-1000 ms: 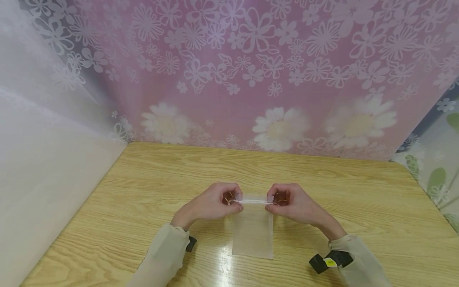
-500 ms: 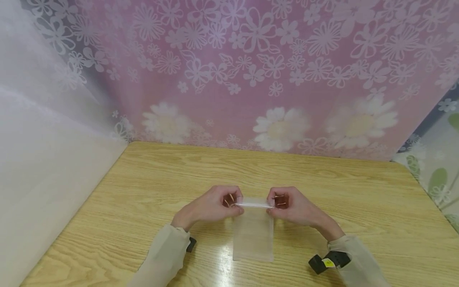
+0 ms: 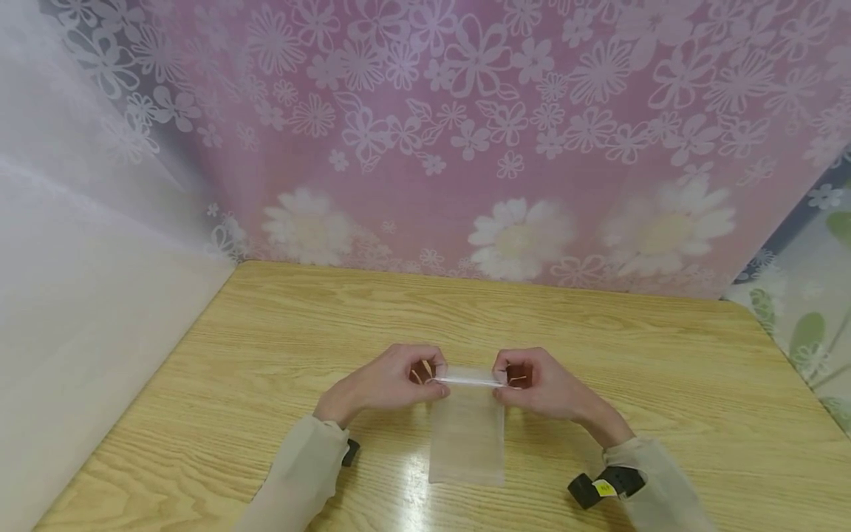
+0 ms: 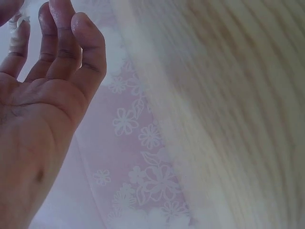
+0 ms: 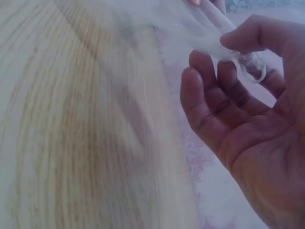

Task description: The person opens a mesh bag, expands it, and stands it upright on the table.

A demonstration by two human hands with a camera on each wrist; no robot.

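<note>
Between the two hands hangs a small clear plastic bag (image 3: 467,436), its top band whitish and pulled straight. My left hand (image 3: 392,377) pinches the bag's upper left corner between thumb and index finger. At the upper right corner, my right hand (image 3: 548,384) pinches it the same way. A thin loop of clear string (image 5: 252,71) sticks out past the right thumb in the right wrist view. The other fingers of both hands are loosely bent. Only a scrap of the bag shows at the upper left corner of the left wrist view.
A wood-grain table (image 3: 299,318) lies beneath the hands. Behind it hangs a pink flowered curtain (image 3: 412,177), and a pale sheet (image 3: 80,295) runs along the left side. Each wrist wears a black camera strap (image 3: 625,480).
Both hands have come slightly nearer the body with the bag. The white cord seen along the bag's top a second ago now shows as a flatter, thinner bright line.
</note>
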